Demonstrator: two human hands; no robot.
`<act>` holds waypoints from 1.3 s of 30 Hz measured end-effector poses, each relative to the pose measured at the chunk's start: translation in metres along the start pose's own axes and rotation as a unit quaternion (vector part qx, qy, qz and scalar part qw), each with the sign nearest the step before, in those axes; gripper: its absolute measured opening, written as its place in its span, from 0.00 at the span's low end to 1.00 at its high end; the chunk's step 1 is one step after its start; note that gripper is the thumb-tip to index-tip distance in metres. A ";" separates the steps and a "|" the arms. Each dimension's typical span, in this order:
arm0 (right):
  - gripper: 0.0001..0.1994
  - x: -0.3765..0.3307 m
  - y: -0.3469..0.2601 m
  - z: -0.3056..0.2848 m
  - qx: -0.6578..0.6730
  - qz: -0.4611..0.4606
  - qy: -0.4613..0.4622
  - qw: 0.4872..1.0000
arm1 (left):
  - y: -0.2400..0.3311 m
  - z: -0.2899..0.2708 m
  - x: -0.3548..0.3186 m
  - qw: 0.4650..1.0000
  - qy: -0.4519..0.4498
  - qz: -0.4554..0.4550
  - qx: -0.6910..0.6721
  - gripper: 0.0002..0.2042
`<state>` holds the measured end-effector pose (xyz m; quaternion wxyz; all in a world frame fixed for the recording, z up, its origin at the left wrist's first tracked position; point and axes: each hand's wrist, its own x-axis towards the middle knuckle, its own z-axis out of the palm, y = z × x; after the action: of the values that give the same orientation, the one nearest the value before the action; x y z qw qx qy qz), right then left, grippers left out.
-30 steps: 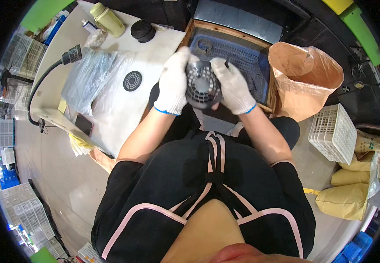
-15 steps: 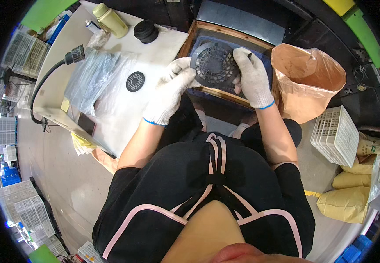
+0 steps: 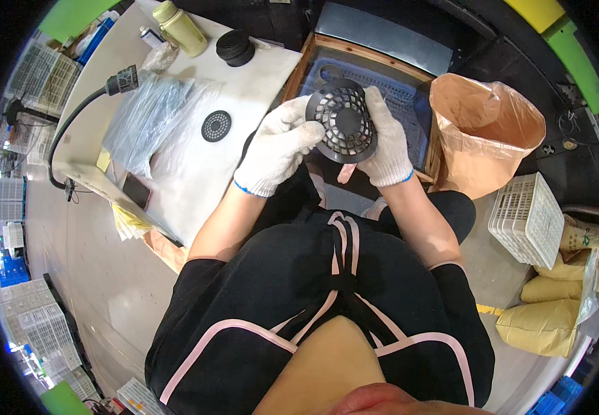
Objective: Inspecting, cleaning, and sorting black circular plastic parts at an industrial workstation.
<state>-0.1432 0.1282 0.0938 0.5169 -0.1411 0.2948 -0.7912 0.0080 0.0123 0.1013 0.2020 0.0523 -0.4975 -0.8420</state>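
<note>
A round black plastic grille [image 3: 346, 122], cut through with rings of small slots, is held tilted between my two gloved hands. My left hand [image 3: 284, 142] pinches its left rim between thumb and fingers. Around the right edge, my right hand [image 3: 388, 138] is closed, its fingers partly behind the grille; one bare fingertip shows below. White knit gloves with blue cuffs cover both hands. On the white table to the left lies another slotted black disc [image 3: 216, 126]. A stack of black discs [image 3: 235, 48] stands farther back.
Behind the grille sits a wooden-framed box [image 3: 375, 52] with a blue basket [image 3: 403, 104] inside. An open bag with a brown lining [image 3: 486, 138] stands right of it, near a white crate [image 3: 526, 218]. Plastic bags [image 3: 148, 121], a yellow-green bottle [image 3: 180, 29] and a gooseneck lamp [image 3: 121, 81] occupy the table.
Both hands have drawn the grille a little nearer and tipped it, so light now shows through its slots. My right hand has shifted left and down along its edge.
</note>
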 end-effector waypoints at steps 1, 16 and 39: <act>0.19 0.001 0.001 0.000 -0.004 -0.011 0.010 1.000 | -0.004 -0.001 0.000 1.000 0.028 0.011 -0.006 0.20; 0.14 0.014 0.051 -0.041 -0.112 0.103 0.081 0.985 | -0.033 -0.076 0.018 0.974 0.162 0.057 0.149 0.29; 0.10 -0.023 0.092 -0.085 -0.135 0.244 0.202 0.939 | -0.009 -0.310 -0.032 0.643 0.246 -0.165 0.707 0.39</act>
<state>-0.1111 0.1492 -0.0274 0.5995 0.0291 0.5225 -0.6056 0.1245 -0.2248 -0.0647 0.0760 0.4656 -0.8564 -0.2099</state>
